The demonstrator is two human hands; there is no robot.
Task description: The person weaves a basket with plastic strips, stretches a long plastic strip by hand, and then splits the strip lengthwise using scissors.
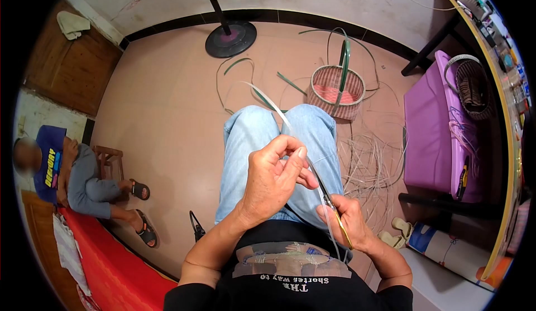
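Two baskets (347,112) (474,100) can be counted, with one pair of scissors (341,228), one purple bin (427,138), one stool (110,153) and one round-based stand (230,42). There are two dark sandals (140,190) (146,231) and one seated person (56,166). The loose strips (371,166) are too tangled to count.

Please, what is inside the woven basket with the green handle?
Inside the woven basket, a pinkish-red surface and the woven inner wall show. The green handle covers a narrow part, so what lies behind it cannot be seen.
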